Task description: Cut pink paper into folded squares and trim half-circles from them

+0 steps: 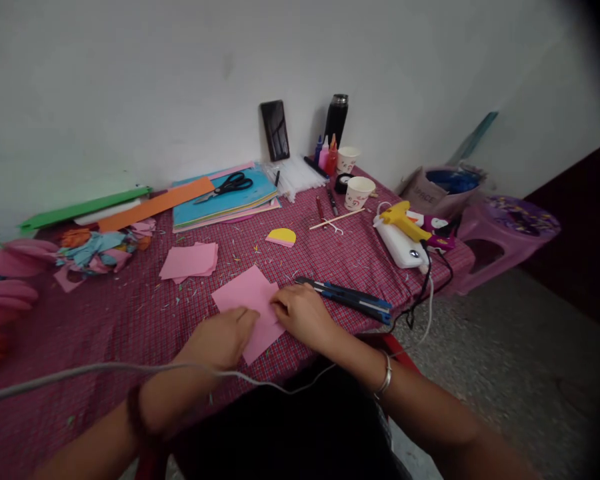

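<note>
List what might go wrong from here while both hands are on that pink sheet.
The pale cable crosses in front of the left forearm; it might snag and jolt the pink sheet.
The right hand is close beside the blue-and-black tool, so it could knock it.
The yellow glue gun sits near the right end of the table; a tug on the dark cords hanging there might drag it off.

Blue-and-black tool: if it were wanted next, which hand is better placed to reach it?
Probably the right hand: it lies close beside the blue-and-black tool, while the left hand is farther off, across the pink paper.
</note>
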`<state>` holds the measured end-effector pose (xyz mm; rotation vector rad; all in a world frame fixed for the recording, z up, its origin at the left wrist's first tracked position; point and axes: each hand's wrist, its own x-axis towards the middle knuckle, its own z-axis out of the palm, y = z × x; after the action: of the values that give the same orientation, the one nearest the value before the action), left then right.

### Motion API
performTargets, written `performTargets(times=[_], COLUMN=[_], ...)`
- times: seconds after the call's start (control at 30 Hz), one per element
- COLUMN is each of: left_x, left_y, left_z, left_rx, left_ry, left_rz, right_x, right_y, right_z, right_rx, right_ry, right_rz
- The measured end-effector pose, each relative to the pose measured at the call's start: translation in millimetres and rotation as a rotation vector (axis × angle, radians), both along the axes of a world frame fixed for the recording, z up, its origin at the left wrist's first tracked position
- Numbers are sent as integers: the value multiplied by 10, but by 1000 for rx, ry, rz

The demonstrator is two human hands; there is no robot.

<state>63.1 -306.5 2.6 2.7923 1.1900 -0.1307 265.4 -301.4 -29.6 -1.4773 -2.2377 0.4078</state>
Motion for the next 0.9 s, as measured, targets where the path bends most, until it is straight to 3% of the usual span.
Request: performTargets(times=[0.17, 0.47, 0.6, 0.7, 0.8, 0.9], left_x=[311, 155, 104, 84, 73, 65], left_y=[365, 510, 481, 453, 437, 432], left_z=[71, -88, -184, -240, -271, -298], left_rx=[-126, -414, -418, -381, -373, -378], left_ry=[-110, -500, -570, -581, -613, -628], left_rz=[205, 121, 142, 170, 172, 179], right_x=[31, 53, 458, 913, 1210, 1261], right_y=[-40, -34, -152, -292, -380, -380], right_z=[53, 47, 149, 161, 116, 127], right_rx=[55, 120, 139, 89, 45, 26], right_ry=[-30, 65, 101, -62, -133, -111], right_rz=[22, 119, 2, -153, -153, -100])
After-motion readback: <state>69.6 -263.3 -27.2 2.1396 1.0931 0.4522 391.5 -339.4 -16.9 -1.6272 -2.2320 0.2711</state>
